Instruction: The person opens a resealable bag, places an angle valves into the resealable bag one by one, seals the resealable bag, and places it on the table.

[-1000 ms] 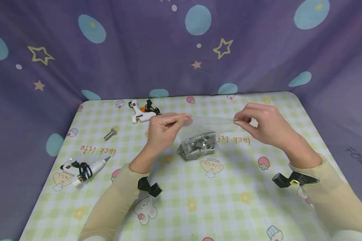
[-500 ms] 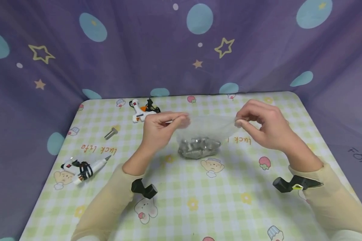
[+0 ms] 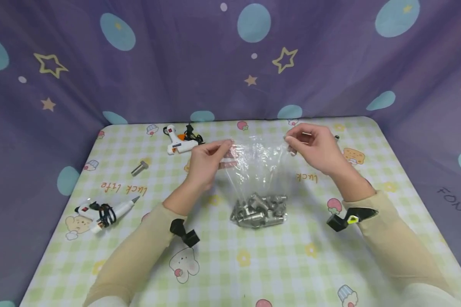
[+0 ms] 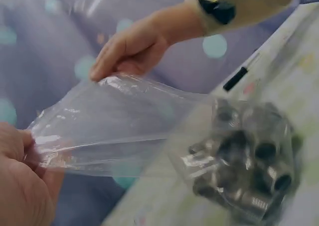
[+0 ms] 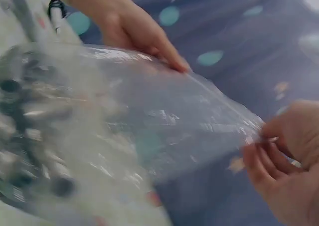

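A clear plastic bag hangs stretched between both hands, over the middle of the table. In its bottom lies a heap of short silvery metal tube fittings; the left wrist view shows the round open ends of several. My left hand pinches the bag's upper left corner between thumb and fingers. The upper right corner is pinched by my right hand. From the right wrist view, the bag's top edge runs taut from the left hand to the right hand.
A white glue gun with a black cord lies at the back left. Nearer, at left, is a white tool with a pointed tip and wound cord. A bolt-like metal piece lies between them. Behind the table hangs a purple curtain.
The bag's fittings have moved toward the person and its clear side has unfolded toward the head camera. The right hand has moved left and slightly up, closer to the left hand.
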Tool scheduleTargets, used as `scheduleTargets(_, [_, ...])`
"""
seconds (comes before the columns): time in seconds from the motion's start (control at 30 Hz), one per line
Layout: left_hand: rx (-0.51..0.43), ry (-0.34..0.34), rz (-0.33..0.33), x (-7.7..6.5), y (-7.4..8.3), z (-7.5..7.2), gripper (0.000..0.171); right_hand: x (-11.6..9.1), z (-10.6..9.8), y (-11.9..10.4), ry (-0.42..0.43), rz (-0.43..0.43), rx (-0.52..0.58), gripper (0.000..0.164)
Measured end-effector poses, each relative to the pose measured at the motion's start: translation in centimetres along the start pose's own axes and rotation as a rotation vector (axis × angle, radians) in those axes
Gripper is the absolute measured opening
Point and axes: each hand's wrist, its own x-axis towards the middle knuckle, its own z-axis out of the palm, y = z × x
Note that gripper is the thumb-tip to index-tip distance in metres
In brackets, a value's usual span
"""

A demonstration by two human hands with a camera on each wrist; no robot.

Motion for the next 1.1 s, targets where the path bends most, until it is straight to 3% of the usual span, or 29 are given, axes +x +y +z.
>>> scheduleTargets(0.1, [0.014,0.074,-0.049,2.2,-2.1,-0.2,0.035,0.3,1.9,2.1,0.061,0.073,-0.020,0.043])
scheduleTargets(0.2, [0.156,0.088,-0.017,2.0,-3.3,-0.5,0.052,-1.3,3.6,3.9,-0.017,0.103,-0.150,0.079])
scheduleTargets(0.3, [0.411,0.025,0.047,-0.6,-4.0,-1.2,0.088,-3.9,4.8,5.0,-0.143,0.107,-0.288,0.105])
scheduleTargets(0.4, [0.668,-0.106,0.117,-3.7,-4.5,-1.8,0.127,-6.1,5.5,5.6,-0.204,0.089,-0.381,0.109])
scheduleTargets(0.47, [0.810,-0.191,0.145,-5.2,-5.0,-2.0,0.142,-6.8,5.7,5.9,-0.201,0.072,-0.417,0.109])
scheduleTargets(0.53, [0.899,-0.244,0.152,-5.9,-5.5,-2.1,0.140,-7.0,6.0,6.2,-0.190,0.060,-0.431,0.108])
scheduleTargets(0.63, [0.957,-0.255,0.139,-5.8,-6.3,-2.3,0.134,-6.6,6.4,6.6,-0.170,0.042,-0.433,0.108])
scheduleTargets(0.73, [0.988,-0.219,0.128,-5.1,-6.8,-2.4,0.136,-6.1,6.9,7.0,-0.139,0.024,-0.424,0.103])
scheduleTargets(0.83, [1.049,-0.165,0.167,-4.3,-7.1,-2.4,0.140,-5.7,7.4,7.6,-0.088,0.008,-0.429,0.096])
scheduleTargets(0.9, [1.094,-0.132,0.249,-4.0,-7.3,-2.3,0.136,-5.4,7.7,8.0,-0.046,-0.016,-0.454,0.091])
scheduleTargets(0.97, [1.135,-0.115,0.383,-3.8,-7.3,-2.3,0.124,-5.2,7.9,8.2,-0.006,-0.061,-0.492,0.085])
scheduleTargets(1.03, [1.167,-0.142,0.527,-3.8,-7.4,-2.2,0.105,-5.0,7.9,8.3,0.011,-0.108,-0.541,0.075])
scheduleTargets(1.1, [1.198,-0.197,0.623,-3.9,-7.4,-2.2,0.090,-4.8,7.9,8.3,-0.008,-0.148,-0.588,0.061])
